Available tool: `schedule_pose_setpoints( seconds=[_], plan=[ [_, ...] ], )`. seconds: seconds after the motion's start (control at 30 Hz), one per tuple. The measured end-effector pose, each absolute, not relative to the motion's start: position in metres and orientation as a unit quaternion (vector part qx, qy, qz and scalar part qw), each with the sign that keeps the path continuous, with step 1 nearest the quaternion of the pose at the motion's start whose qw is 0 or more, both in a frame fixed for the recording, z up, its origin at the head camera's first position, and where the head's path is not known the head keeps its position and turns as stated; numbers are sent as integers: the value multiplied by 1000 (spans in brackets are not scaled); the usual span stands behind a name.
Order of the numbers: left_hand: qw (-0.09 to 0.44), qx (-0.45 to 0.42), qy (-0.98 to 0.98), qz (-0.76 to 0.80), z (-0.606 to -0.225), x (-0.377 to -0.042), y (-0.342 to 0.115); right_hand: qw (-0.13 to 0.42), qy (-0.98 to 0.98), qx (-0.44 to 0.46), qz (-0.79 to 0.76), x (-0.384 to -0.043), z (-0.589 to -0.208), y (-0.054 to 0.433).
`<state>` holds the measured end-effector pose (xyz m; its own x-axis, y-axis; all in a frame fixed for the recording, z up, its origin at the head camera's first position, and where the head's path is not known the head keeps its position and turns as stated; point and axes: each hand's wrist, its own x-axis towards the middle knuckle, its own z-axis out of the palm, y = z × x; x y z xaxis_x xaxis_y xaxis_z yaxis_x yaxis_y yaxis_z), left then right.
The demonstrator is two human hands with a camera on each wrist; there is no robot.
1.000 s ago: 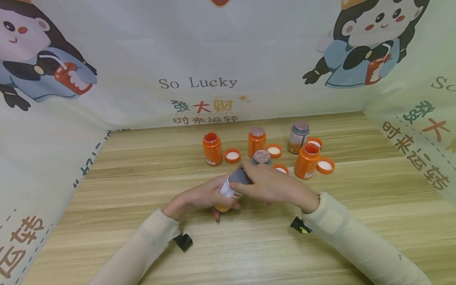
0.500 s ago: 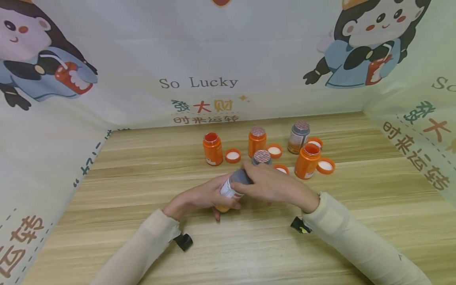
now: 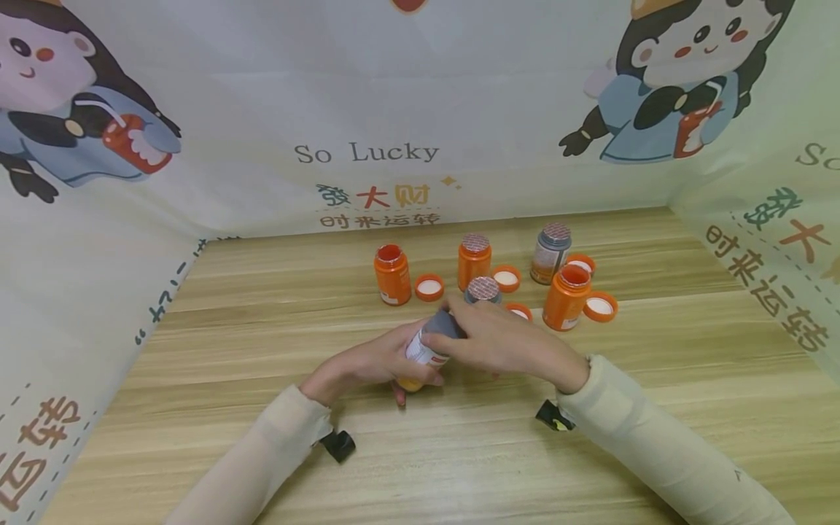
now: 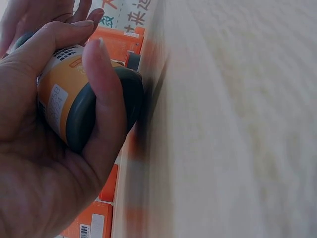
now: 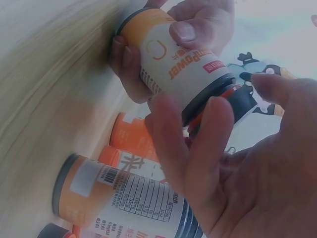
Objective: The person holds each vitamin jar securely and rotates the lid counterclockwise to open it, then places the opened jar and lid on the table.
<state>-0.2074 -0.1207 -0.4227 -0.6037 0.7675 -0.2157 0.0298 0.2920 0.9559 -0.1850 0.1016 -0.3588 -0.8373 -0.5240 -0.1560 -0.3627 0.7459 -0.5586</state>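
A grey bottle (image 3: 423, 351) with a white and orange label is tilted above the table, its capped end up and to the right. My left hand (image 3: 380, 357) grips its body, fingers wrapped round it near the dark base, as the left wrist view shows. The bottle's dark cap (image 5: 243, 105) lies between the thumb and fingers of my right hand (image 3: 505, 339). In the right wrist view a reddish band shows between cap and body. Just behind the right hand stands a grey bottle (image 3: 483, 289) with a foil-sealed mouth, partly hidden.
Behind the hands stand a foil-sealed orange bottle (image 3: 474, 264), another grey bottle (image 3: 550, 255), and two open-mouthed orange bottles, one left (image 3: 392, 278), one right (image 3: 564, 300). Several orange caps (image 3: 429, 287) lie beside them, white insides up. A printed cloth (image 3: 367, 95) walls the table (image 3: 230, 313).
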Motion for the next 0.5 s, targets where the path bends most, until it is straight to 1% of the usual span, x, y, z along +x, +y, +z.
schedule_pose_setpoints(
  seconds=[0.5],
  plan=[
    [347,270,734,517,-420,-207,-121,159,920,-240,-266,-186,-359,102]
  ],
)
